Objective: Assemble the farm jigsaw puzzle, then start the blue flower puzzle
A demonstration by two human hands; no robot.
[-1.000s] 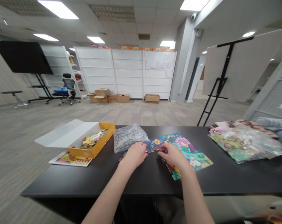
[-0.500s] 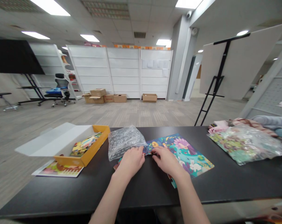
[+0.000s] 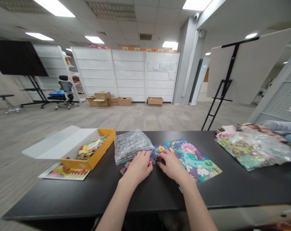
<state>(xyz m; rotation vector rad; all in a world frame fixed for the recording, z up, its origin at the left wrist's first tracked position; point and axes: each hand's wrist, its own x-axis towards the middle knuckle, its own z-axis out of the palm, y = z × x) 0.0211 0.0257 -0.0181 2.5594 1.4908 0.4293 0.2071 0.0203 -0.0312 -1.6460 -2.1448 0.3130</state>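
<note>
A colourful jigsaw puzzle point(image 3: 196, 157), with rabbits and a teal shape in its picture, lies flat on the black table point(image 3: 208, 195). My left hand point(image 3: 141, 165) rests palm down over its left part, fingers stretched forward and thumb towards the right. Loose puzzle pieces point(image 3: 125, 167) peek out beside that hand. Curled fingers and thumb of my right hand point(image 3: 171, 164) close at the puzzle's surface, on what looks like a puzzle piece, mostly hidden. A clear plastic bag point(image 3: 132, 146) lies just beyond my left hand.
On the left stands an open yellow box point(image 3: 102, 150) holding puzzle pieces point(image 3: 91, 147), above a printed picture sheet point(image 3: 66, 173). To the right are a bagged puzzle point(image 3: 251, 150) and folded cloths point(image 3: 263, 130). A black easel point(image 3: 224, 83) stands behind the table.
My left hand has spread flatter and its thumb has moved out to the right. The right hand stays at nearly the same spot. The whole view has shifted slightly.
</note>
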